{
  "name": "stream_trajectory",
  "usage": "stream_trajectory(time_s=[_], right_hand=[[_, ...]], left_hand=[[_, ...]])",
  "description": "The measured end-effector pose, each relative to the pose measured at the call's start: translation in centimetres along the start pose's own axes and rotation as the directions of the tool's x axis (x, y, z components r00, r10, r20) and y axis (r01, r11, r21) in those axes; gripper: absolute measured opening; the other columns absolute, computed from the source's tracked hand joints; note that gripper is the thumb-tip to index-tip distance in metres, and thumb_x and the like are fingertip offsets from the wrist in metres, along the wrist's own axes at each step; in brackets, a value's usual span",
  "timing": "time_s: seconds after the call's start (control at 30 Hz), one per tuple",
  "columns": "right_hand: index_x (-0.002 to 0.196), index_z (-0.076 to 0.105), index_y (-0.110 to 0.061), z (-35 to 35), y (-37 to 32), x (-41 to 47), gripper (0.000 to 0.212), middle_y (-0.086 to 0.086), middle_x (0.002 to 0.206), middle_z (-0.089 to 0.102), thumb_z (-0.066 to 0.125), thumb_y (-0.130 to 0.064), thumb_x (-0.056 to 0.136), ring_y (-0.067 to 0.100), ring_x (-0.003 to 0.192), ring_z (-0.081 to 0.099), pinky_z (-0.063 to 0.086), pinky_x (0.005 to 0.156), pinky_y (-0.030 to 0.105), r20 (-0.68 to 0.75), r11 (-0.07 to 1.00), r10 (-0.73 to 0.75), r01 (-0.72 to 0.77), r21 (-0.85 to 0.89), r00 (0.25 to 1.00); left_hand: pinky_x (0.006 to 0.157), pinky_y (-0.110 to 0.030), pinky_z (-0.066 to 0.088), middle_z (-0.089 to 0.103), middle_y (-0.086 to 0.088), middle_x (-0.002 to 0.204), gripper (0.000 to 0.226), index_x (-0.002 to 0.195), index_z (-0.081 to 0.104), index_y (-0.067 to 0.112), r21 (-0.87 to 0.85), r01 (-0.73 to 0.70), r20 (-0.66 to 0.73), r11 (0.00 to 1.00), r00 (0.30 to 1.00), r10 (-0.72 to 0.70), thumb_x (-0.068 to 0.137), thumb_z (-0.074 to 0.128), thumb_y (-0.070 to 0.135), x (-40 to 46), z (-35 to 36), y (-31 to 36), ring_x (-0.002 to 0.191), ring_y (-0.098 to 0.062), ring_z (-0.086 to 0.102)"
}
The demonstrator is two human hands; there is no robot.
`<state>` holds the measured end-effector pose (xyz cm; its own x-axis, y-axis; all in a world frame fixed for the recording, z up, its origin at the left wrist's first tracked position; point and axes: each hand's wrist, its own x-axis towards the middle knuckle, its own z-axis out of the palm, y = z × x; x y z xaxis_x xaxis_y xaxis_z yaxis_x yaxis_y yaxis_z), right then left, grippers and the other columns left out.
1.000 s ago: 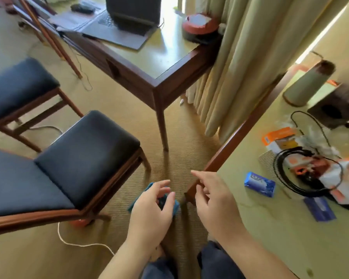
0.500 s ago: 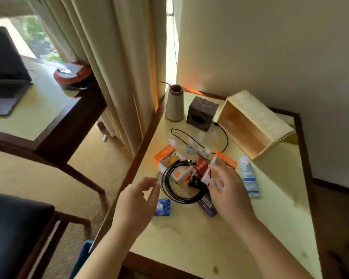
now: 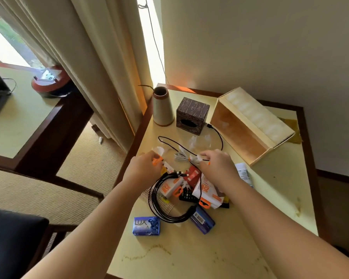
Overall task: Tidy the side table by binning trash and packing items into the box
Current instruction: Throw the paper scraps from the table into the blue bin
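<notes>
On the yellow side table [image 3: 220,254] lies a heap of orange-and-white packaging [image 3: 207,193], a coiled black cable [image 3: 159,204], a white cable bundle [image 3: 181,156] and clear plastic wrappers [image 3: 193,140]. My left hand [image 3: 145,168] closes on an orange-and-white wrapper [image 3: 157,160] at the heap's left edge. My right hand [image 3: 218,164] pinches a clear wrapper [image 3: 197,158] at the white cable. An open wooden box [image 3: 248,125] lies on its side at the back right. A blue Lux soap [image 3: 147,226] and a purple packet [image 3: 203,222] rest nearer me.
A cream vase [image 3: 162,106] and a dark carved cube [image 3: 191,115] stand at the table's back. A white tube [image 3: 244,174] lies beside my right wrist. Curtains [image 3: 93,63] hang to the left, with a desk [image 3: 18,121] and a dark chair seat [image 3: 10,242] beyond.
The view swung from the floor and chair up to the side table. Both hands moved forward over the heap and closed on wrappers.
</notes>
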<state>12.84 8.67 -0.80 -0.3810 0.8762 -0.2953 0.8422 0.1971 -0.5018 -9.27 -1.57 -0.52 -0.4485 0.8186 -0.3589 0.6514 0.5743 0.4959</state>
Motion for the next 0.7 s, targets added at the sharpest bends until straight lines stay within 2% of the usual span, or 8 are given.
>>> stream_trajectory(time_s=[0.1, 0.23, 0.37, 0.43, 0.5, 0.6, 0.7], right_hand=[[0.14, 0.062, -0.031, 0.6, -0.6, 2.4, 0.046, 0.005, 0.132, 0.062, 0.054, -0.046, 0.098, 0.03, 0.127, 0.048, 0.049, 0.099, 0.047, 0.037, 0.994, 0.051, -0.047, -0.101, 0.998], [0.139, 0.063, -0.034, 1.6, -0.8, 4.9, 0.048, 0.004, 0.141, 0.061, 0.059, -0.056, 0.096, 0.03, 0.133, 0.047, 0.043, 0.103, 0.046, 0.054, 0.966, 0.139, -0.123, -0.225, 0.989], [0.119, 0.074, -0.033, 2.3, -0.8, 6.1, 0.029, 0.001, 0.126, 0.068, 0.061, -0.049, 0.098, 0.027, 0.125, 0.05, 0.038, 0.099, 0.044, 0.041, 0.941, 0.182, -0.162, -0.299, 0.982], [0.112, 0.075, -0.033, 2.7, -0.6, 6.1, 0.024, -0.001, 0.118, 0.07, 0.062, -0.047, 0.098, 0.025, 0.121, 0.051, 0.036, 0.096, 0.044, 0.026, 0.937, 0.19, -0.173, -0.303, 0.981], [0.112, 0.076, -0.033, 3.0, -0.3, 5.9, 0.025, -0.004, 0.114, 0.07, 0.06, -0.048, 0.099, 0.024, 0.118, 0.052, 0.035, 0.095, 0.044, 0.009, 0.942, 0.178, -0.168, -0.29, 0.984], [0.116, 0.076, -0.034, 3.2, 0.0, 5.7, 0.025, -0.005, 0.11, 0.07, 0.057, -0.042, 0.102, 0.024, 0.115, 0.053, 0.032, 0.089, 0.041, -0.023, 0.945, 0.134, -0.135, -0.297, 0.991], [0.113, 0.078, -0.034, 3.0, 0.2, 5.5, 0.026, -0.005, 0.104, 0.071, 0.056, -0.043, 0.103, 0.023, 0.109, 0.054, 0.029, 0.083, 0.039, -0.057, 0.947, 0.11, -0.122, -0.297, 0.992]], left_hand=[[0.088, -0.045, 0.061, 0.063, 0.002, 0.121, 0.041, 0.132, 0.059, 0.036, 0.021, 0.017, 0.055, 1.0, 0.998, -0.018, 0.093, 0.056, 0.05, 2.4, 0.3, 0.0, 0.109, -0.023, 0.062], [0.087, -0.047, 0.06, 0.059, -0.002, 0.122, 0.047, 0.137, 0.057, 0.031, 0.079, 0.044, 0.037, 0.996, 0.998, -0.047, 0.094, 0.056, 0.049, 5.5, 0.4, 0.2, 0.112, -0.027, 0.06], [0.091, -0.045, 0.057, 0.059, -0.006, 0.133, 0.052, 0.142, 0.056, 0.027, 0.137, 0.067, 0.078, 0.988, 0.994, -0.078, 0.094, 0.059, 0.046, 8.2, 0.7, 0.2, 0.118, -0.029, 0.057], [0.088, -0.044, 0.059, 0.064, -0.004, 0.127, 0.053, 0.14, 0.058, 0.025, 0.131, 0.087, 0.095, 0.988, 0.99, -0.1, 0.091, 0.064, 0.044, 9.3, 0.9, 0.3, 0.111, -0.026, 0.062], [0.084, -0.041, 0.06, 0.067, -0.002, 0.118, 0.052, 0.134, 0.06, 0.024, 0.107, 0.124, 0.108, 0.986, 0.985, -0.136, 0.087, 0.07, 0.043, 10.1, 1.2, 0.5, 0.102, -0.024, 0.065], [0.081, -0.039, 0.06, 0.065, 0.0, 0.103, 0.045, 0.12, 0.063, 0.022, 0.118, 0.144, 0.122, 0.982, 0.98, -0.159, 0.08, 0.075, 0.038, 11.0, 1.7, 0.6, 0.094, -0.023, 0.064], [0.077, -0.041, 0.062, 0.061, -0.002, 0.098, 0.039, 0.11, 0.063, 0.022, 0.143, 0.177, 0.08, 0.974, 0.979, -0.19, 0.075, 0.075, 0.03, 11.7, 2.4, 0.5, 0.086, -0.023, 0.063]])
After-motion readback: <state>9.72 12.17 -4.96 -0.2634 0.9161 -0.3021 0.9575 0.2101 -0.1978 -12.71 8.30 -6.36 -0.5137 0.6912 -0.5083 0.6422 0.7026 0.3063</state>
